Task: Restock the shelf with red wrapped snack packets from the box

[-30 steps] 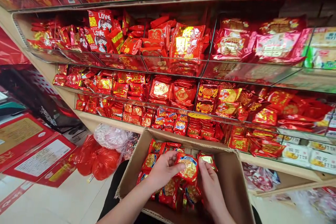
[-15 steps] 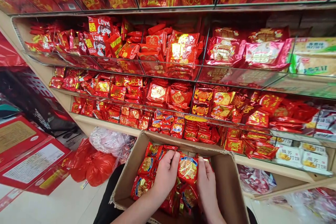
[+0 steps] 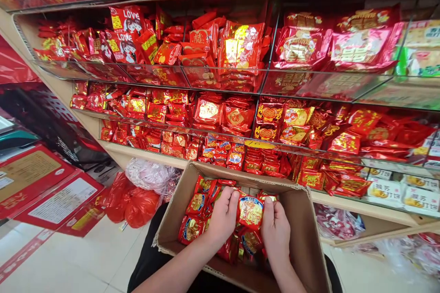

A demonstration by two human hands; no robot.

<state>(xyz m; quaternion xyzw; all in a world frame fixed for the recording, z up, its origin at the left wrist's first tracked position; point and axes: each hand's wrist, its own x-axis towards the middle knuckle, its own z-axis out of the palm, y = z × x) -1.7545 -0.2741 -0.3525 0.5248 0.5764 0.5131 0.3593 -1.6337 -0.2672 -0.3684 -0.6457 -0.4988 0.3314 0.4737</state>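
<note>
A red snack packet with a blue and gold printed front is held flat between my two hands, over an open cardboard box. My left hand grips its left side, thumb on top. On the opposite edge my right hand pinches it the same way; the undersides of both hands are hidden. Below and to the left lie several similar red packets inside the box. The box rests on my dark-trousered lap.
A shelf unit with clear-fronted tiers of red packets rises just beyond the box. Red plastic bags and a clear bag lie on the floor at left, beside red cartons. White packets fill the lower right shelf.
The camera view has shifted, so the shelves sit slightly higher in the picture. Both hands still hold the packet over the box, with little change in their grip.
</note>
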